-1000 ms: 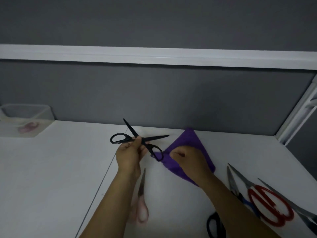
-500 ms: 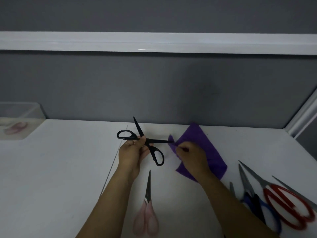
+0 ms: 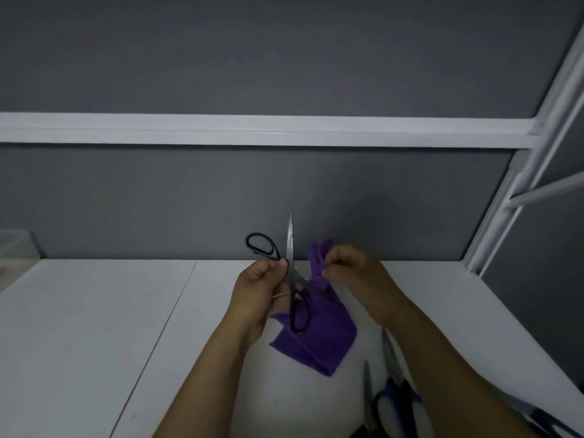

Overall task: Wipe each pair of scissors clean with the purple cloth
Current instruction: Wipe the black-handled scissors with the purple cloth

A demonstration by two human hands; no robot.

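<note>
Both aloft: left hand scissors (splayed), right cloth.

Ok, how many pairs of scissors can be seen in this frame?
3. Black-handled scissors in the left hand; blue-handled scissors at the bottom edge; a partly cropped pair at the bottom right corner. Others may be hidden under the right arm or out of frame.
</note>
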